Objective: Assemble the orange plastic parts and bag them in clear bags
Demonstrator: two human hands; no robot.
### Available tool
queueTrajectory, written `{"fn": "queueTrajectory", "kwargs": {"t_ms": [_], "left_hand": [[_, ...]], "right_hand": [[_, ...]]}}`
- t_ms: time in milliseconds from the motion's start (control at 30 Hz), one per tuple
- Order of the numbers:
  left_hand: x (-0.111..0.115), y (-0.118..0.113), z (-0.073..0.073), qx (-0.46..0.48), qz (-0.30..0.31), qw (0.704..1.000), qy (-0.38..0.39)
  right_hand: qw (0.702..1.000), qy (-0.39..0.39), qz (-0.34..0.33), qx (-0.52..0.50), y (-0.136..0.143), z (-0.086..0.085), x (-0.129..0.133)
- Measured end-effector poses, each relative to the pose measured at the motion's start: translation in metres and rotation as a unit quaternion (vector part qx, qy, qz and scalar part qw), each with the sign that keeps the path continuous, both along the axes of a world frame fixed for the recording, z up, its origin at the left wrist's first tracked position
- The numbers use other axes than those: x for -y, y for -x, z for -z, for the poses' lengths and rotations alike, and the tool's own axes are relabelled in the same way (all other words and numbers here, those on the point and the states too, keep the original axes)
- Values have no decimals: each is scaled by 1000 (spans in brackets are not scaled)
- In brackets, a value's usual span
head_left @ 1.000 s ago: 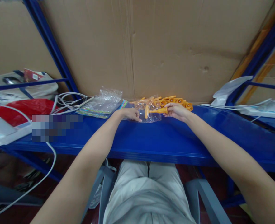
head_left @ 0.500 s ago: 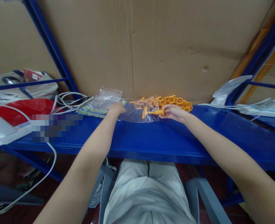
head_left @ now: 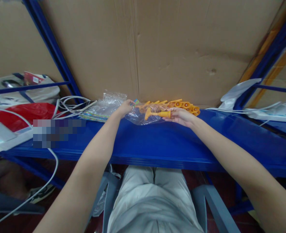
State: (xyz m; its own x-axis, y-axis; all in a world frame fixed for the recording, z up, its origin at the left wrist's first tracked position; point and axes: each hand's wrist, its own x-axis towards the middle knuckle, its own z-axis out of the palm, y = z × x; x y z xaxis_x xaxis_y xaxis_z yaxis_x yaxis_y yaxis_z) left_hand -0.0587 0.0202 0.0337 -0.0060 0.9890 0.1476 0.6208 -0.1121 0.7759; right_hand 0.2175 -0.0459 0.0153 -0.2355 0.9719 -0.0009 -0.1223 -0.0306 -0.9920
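My right hand [head_left: 181, 117] is closed around the wide end of an orange plastic piece with a T-shaped handle [head_left: 158, 114], whose handle points left. My left hand [head_left: 126, 107] pinches the edge of a clear plastic bag [head_left: 143, 120], with a small colourful printed part at the fingertips. The bag spreads between my hands, below the orange piece; whether the handle is inside it I cannot tell. Behind my right hand lies a pile of similar orange pieces [head_left: 188, 106], their round open ends facing me.
More clear bags [head_left: 108, 100] and flat printed packaging [head_left: 94, 116] lie left on the blue table [head_left: 162, 145]. Farther left are white cables [head_left: 72, 100], a red bag [head_left: 23, 113] and a power strip [head_left: 14, 139]. Cardboard [head_left: 157, 48] stands behind. Someone's shoe [head_left: 42, 192] shows below.
My left hand has shifted slightly right and up with the bag's edge. The orange piece in my right hand has tilted slightly, its T-handle moving up and left.
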Motion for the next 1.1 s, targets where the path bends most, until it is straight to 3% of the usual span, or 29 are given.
{"fn": "queueTrajectory", "kwargs": {"t_ms": [200,500,733,900,1100], "left_hand": [[3,-3,-8,106,22,994,-9],[2,-1,-2,175,40,983,21],[-6,9,4,365,94,926,-28],[-5,9,7,349,114,930,5],[-2,15,9,274,189,942,46]], "right_hand": [[1000,12,16,-2,1,-4,4],[998,31,53,-16,1,-5,0],[999,-10,30,-43,-5,-2,-6],[999,-2,10,-33,0,3,-4],[996,-38,12,-80,5,2,0]]}}
